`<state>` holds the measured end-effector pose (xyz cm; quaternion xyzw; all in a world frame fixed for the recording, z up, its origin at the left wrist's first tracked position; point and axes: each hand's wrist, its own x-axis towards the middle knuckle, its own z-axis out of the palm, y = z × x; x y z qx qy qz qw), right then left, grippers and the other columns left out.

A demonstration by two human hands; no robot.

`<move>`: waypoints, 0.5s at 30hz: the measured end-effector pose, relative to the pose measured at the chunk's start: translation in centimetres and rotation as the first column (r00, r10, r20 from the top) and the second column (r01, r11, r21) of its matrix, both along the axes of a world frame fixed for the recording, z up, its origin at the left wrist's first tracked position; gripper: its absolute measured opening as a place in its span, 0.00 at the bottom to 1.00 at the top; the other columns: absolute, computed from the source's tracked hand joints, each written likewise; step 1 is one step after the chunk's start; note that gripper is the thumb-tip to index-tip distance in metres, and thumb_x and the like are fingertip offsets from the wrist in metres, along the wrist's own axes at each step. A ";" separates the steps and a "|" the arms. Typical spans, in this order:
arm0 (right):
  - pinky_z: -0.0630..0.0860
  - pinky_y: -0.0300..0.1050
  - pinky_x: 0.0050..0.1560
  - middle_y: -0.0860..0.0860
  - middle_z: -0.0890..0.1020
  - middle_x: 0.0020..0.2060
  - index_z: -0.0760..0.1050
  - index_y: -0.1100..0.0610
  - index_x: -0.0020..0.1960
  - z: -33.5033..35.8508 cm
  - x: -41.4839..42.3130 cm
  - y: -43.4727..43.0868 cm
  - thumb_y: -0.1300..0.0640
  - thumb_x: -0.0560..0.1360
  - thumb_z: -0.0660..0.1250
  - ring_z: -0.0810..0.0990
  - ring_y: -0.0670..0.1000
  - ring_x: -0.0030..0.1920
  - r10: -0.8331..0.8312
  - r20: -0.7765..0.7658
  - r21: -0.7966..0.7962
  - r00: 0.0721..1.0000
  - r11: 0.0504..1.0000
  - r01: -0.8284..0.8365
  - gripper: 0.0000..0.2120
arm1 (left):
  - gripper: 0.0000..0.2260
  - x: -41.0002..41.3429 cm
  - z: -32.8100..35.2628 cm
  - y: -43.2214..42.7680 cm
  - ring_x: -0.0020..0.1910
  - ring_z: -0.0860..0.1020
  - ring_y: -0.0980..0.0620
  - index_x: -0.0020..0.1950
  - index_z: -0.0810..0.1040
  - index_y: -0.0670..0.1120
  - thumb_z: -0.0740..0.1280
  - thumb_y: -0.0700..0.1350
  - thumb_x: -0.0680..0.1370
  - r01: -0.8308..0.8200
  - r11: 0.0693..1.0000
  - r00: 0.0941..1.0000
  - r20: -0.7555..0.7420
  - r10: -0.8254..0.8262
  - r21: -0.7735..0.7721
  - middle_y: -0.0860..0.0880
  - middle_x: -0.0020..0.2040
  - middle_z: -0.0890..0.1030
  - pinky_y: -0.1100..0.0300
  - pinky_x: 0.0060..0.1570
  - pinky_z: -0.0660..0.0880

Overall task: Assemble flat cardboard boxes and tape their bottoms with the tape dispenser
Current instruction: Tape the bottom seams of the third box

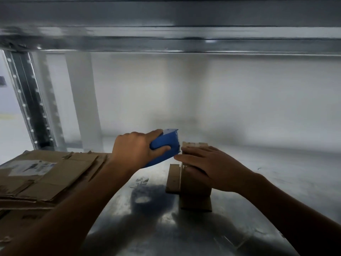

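Blue tape dispenser [164, 146] is gripped in the left hand [132, 150] with its nose right at the small cardboard box [195, 191] that the flat, straight-fingered right hand [206, 167] presses down, so a crooked pull could leave a wrinkled seam or nick those fingertips [178, 157], i reckon.

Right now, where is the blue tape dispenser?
Head view, centre: the dispenser is gripped in the left hand, its front at the box the right hand rests on.
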<state>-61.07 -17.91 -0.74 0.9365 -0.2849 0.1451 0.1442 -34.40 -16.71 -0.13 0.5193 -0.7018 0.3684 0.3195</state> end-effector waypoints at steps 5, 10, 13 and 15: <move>0.70 0.50 0.67 0.52 0.79 0.67 0.76 0.50 0.68 0.1 0.8 0.7 0.46 0.83 0.51 0.76 0.54 0.66 0.001 0.024 0.016 1.000 1.000 -0.002 0.21 | 0.21 0.4 -1.1 1.1 0.24 0.76 0.48 0.56 0.83 0.55 0.64 0.67 0.74 0.042 0.999 0.999 0.008 -0.042 0.019 0.51 0.29 0.79 0.61 0.28 0.71; 0.78 0.54 0.59 0.52 0.81 0.60 0.79 0.50 0.59 -1.0 1.9 0.7 0.46 0.81 0.59 0.79 0.54 0.59 -0.065 0.077 -0.040 0.995 0.997 0.068 0.14 | 0.19 1.0 -2.0 1.3 0.22 0.74 0.51 0.53 0.84 0.53 0.67 0.64 0.72 0.086 0.996 0.995 0.042 -0.086 0.000 0.53 0.27 0.78 0.64 0.26 0.65; 0.80 0.54 0.50 0.53 0.83 0.55 0.79 0.52 0.53 -1.2 2.4 0.5 0.44 0.82 0.56 0.82 0.55 0.53 -0.051 0.154 -0.073 0.987 0.995 0.063 0.16 | 0.20 1.0 -2.2 1.4 0.21 0.75 0.50 0.54 0.85 0.53 0.67 0.65 0.73 0.104 0.994 0.995 0.017 -0.103 -0.038 0.52 0.27 0.79 0.63 0.24 0.69; 0.79 0.53 0.51 0.52 0.83 0.55 0.78 0.52 0.54 -1.3 2.5 0.6 0.45 0.82 0.56 0.81 0.54 0.53 -0.048 0.177 -0.087 0.983 0.994 0.064 0.16 | 0.22 0.9 -2.3 1.6 0.22 0.76 0.49 0.55 0.84 0.53 0.62 0.67 0.74 0.115 0.992 0.993 -0.007 -0.116 -0.050 0.52 0.28 0.80 0.61 0.24 0.72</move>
